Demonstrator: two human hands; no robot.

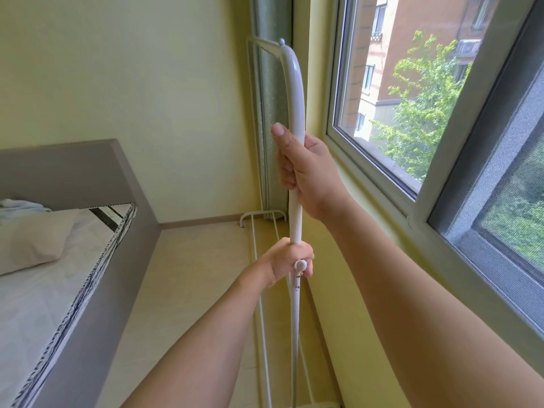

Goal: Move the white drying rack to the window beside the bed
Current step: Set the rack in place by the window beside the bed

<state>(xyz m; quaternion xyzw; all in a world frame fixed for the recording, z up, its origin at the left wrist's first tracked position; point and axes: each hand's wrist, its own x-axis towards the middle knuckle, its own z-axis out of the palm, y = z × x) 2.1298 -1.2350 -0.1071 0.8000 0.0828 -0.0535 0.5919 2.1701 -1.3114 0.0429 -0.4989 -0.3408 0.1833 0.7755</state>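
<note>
rack (295,92), white, upright just beside window (412,92); right hand (303,172) clamped high on its pole, left hand (290,259) clamped lower; bed (88,260) left of rack.

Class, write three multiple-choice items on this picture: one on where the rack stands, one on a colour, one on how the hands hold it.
1. The rack stands:
A. on the bed
B. between bed and window
C. outside

2. The bed frame is:
A. grey
B. red
C. black

3. The hands are:
A. both free
B. one on the rack
C. both gripping the rack

Answers:
1 B, the bed is to its left and the window to its right.
2 A, the frame's panels are grey.
3 C, the right hand grips the upright pole high, the left hand lower.
</note>
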